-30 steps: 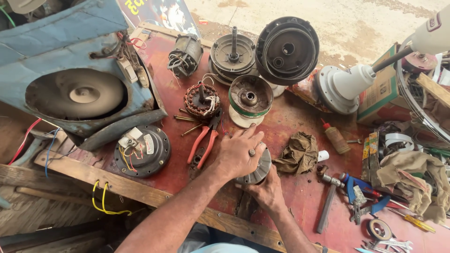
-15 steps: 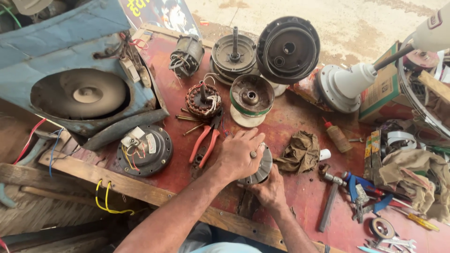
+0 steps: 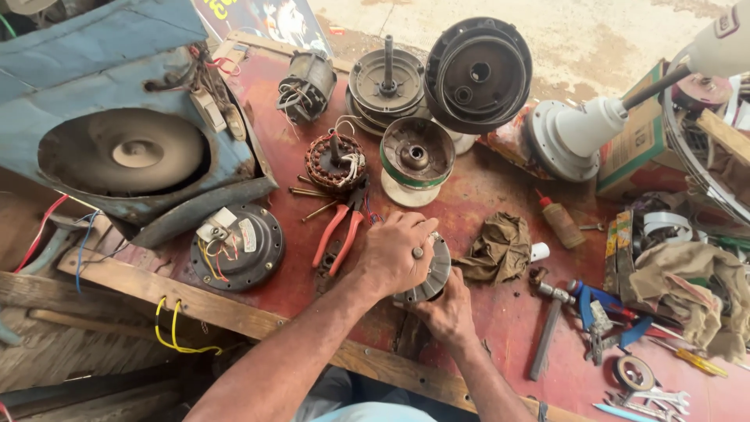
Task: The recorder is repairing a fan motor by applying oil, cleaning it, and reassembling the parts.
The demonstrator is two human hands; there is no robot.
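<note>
Two hands grip one round metal motor part [image 3: 432, 273] on the red table [image 3: 484, 187]. Left hand [image 3: 394, 254] wraps its top, right hand [image 3: 447, 311] underneath. Looks heavy, hard; hold its ribbed rim.

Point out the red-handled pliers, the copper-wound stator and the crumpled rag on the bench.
Red-handled pliers [image 3: 341, 234], head view, on the red handles.
Copper-wound stator [image 3: 334, 162], head view, on the winding ring.
Crumpled rag [image 3: 498, 248], head view, on its folded middle.
</note>
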